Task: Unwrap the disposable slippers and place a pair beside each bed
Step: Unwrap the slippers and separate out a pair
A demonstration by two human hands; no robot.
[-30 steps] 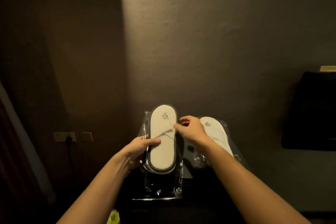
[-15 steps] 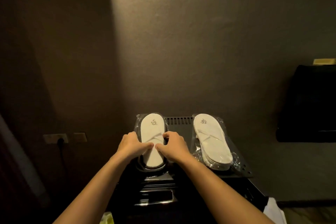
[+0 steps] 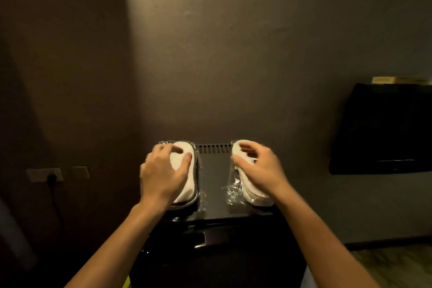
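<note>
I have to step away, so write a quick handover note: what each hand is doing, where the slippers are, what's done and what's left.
Left hand: fingers curled over the left slipper pack.
Right hand: fingers curled over the right slipper pack.
Both packs lie apart on the dark cabinet top, with clear wrap showing around each.
Done: nothing visibly unwrapped.
Left: unwrap both pairs, set one beside each bed; no bed is in view.

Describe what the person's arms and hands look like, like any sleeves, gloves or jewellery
Both forearms are bare up to the bottom edge of the picture, with no sleeve in view. The left hand and the right hand wear no gloves. No ring, watch or bracelet shows on the fingers or wrists, though the room is dim and the picture slightly blurred.
</note>
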